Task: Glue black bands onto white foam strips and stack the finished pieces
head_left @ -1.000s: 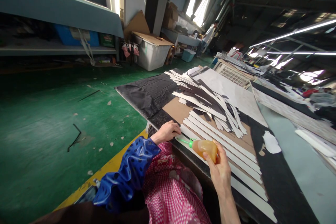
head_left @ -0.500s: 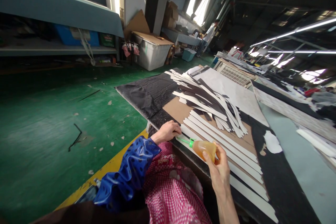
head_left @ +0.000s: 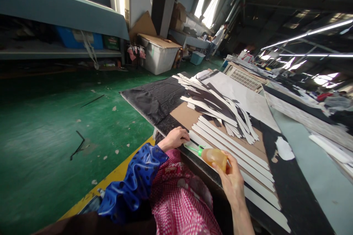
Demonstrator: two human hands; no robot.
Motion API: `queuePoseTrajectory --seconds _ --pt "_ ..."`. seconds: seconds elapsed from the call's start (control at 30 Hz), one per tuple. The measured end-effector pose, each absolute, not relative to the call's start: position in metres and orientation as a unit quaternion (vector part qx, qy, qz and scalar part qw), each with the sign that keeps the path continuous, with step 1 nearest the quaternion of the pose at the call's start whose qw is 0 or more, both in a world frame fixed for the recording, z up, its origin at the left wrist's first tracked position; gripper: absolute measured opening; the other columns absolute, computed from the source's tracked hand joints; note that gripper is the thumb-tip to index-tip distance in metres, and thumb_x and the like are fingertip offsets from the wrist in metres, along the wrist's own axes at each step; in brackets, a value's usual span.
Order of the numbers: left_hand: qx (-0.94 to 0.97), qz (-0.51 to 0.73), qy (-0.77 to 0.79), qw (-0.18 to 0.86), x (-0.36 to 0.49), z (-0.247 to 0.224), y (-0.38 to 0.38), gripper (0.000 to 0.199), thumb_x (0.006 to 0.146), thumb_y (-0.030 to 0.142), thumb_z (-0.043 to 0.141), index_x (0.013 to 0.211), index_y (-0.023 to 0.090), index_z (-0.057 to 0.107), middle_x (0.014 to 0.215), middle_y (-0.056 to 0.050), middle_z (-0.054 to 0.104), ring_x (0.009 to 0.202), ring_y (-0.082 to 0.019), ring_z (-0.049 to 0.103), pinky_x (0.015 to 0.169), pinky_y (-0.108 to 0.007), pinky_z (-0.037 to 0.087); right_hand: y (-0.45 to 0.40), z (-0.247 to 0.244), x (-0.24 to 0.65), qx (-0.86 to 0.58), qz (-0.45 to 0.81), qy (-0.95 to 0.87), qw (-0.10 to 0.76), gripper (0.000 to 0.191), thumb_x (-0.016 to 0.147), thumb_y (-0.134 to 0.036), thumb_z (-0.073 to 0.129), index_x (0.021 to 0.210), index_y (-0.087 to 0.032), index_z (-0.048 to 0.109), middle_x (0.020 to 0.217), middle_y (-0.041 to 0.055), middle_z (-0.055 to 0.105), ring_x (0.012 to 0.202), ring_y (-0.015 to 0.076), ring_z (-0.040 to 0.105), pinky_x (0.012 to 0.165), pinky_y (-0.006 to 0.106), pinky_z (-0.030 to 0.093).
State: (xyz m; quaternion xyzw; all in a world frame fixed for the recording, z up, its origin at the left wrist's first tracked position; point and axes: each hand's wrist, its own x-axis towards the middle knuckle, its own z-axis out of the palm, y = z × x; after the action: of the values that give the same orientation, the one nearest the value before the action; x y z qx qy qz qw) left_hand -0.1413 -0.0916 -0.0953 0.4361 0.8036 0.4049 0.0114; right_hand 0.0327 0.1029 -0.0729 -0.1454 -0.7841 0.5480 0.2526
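Observation:
My right hand [head_left: 231, 174] is wrapped round a squeeze bottle [head_left: 213, 157] of amber liquid with a green cap and thin green nozzle. The bottle lies nearly level, its nozzle pointing left towards my left hand [head_left: 177, 138]. That hand rests with curled fingers at the near left end of a white strip [head_left: 264, 201]; whatever its fingertips hold, if anything, is hidden. Several white strips lie side by side on a brown board [head_left: 179, 114]. Beyond them is a loose heap of white and dark strips [head_left: 217, 104].
Black sheeting [head_left: 154, 97] covers the table around the board. A white scrap [head_left: 285, 148] lies to the right, near a grey-green surface [head_left: 306, 143]. Green floor [head_left: 49, 128] spreads to the left, with a lidded grey bin [head_left: 158, 57] farther back. A person [head_left: 219, 38] stands in the distance.
The right hand and bottle have shifted slightly, the wrist turning a little. The left hand stays at the strip's end. The whole view has moved a touch.

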Motion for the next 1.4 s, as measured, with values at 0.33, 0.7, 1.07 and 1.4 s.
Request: queuePoseTrajectory --seconds 0.33,0.7,1.07,1.4 --pt "0.438 0.409 0.800 0.014 -0.141 -0.095 -0.092 0.015 0.080 0.012 0.062 0.080 0.020 0.074 0.095 0.001 0.072 0.089 -0.015 0.058 0.086 -0.025 0.041 0.112 -0.070 0.034 -0.130 0.535 -0.793 0.260 0.056 0.062 -0.042 0.079 0.110 -0.020 0.062 0.122 0.0110 0.059 0.110 0.0285 0.059 0.096 0.046 0.049" --pt "0.447 0.398 0.801 0.016 -0.142 -0.093 -0.093 0.015 0.081 0.014 0.062 0.082 0.020 0.074 0.097 -0.001 0.072 0.090 -0.015 0.060 0.089 -0.027 0.041 0.122 -0.065 0.049 -0.162 0.549 -0.777 0.260 0.060 0.057 -0.044 0.082 0.109 -0.020 0.063 0.119 0.0104 0.062 0.099 0.0266 0.063 0.089 0.042 0.055" --pt "0.441 0.412 0.798 0.008 -0.142 -0.096 -0.094 0.016 0.080 0.012 0.062 0.083 0.020 0.075 0.096 -0.001 0.072 0.090 -0.016 0.058 0.085 -0.025 0.043 0.133 -0.067 0.065 -0.178 0.559 -0.765 0.266 0.060 0.059 -0.041 0.082 0.111 -0.022 0.059 0.120 0.0098 0.060 0.106 0.0283 0.060 0.098 0.046 0.048" --pt "0.440 0.414 0.796 0.025 -0.139 -0.088 -0.096 0.016 0.082 0.010 0.060 0.085 0.016 0.074 0.097 -0.003 0.071 0.092 -0.017 0.058 0.087 -0.025 0.042 0.154 -0.071 0.087 -0.210 0.544 -0.770 0.258 0.061 0.061 -0.042 0.080 0.114 -0.022 0.058 0.127 0.0104 0.056 0.112 0.0305 0.057 0.102 0.050 0.043"
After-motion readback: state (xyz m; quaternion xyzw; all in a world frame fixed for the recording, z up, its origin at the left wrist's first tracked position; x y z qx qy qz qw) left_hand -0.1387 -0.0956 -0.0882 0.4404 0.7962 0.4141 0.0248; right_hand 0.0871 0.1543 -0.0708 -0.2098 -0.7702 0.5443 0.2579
